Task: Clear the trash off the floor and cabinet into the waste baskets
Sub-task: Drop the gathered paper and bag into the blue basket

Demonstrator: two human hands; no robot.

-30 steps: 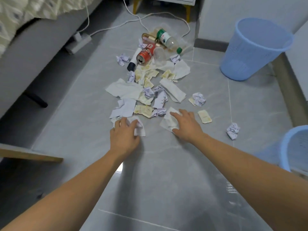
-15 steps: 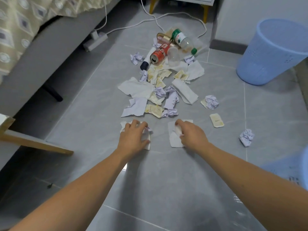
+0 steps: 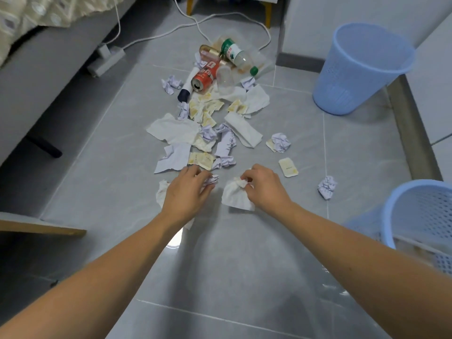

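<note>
My left hand [image 3: 187,192] lies over a white tissue [image 3: 162,194] on the grey floor [image 3: 239,277], fingers curled round a small crumpled paper ball [image 3: 212,180] at the fingertips. My right hand [image 3: 265,188] pinches the top corner of another white tissue [image 3: 235,195], which bunches up toward my fingers and fans out flat below them toward me. The two hands are apart, with a strip of bare tile between them.

Just past my hands the trash runs in a long heap straight away from me. Nearest are a torn sheet of paper [image 3: 174,159] and a yellowish packet [image 3: 200,159]. Farther on lie a broad white tissue [image 3: 175,129] and a folded tissue strip [image 3: 243,129] with its long axis slanting from far left to near right. At the far end a red can [image 3: 205,77] lies on its side, its open end pointing toward me and to the left. Beside it a clear bottle [image 3: 236,55] with a green cap lies slanted, cap end toward me and to the right.

Off to the right sit a paper ball [image 3: 281,142], a small flat packet [image 3: 288,168] and another paper ball [image 3: 327,186], each apart from the heap. One blue waste basket [image 3: 362,69] stands upright at the far right. A second blue waste basket [image 3: 420,216] is close at my right, partly cut off by the frame edge.
</note>
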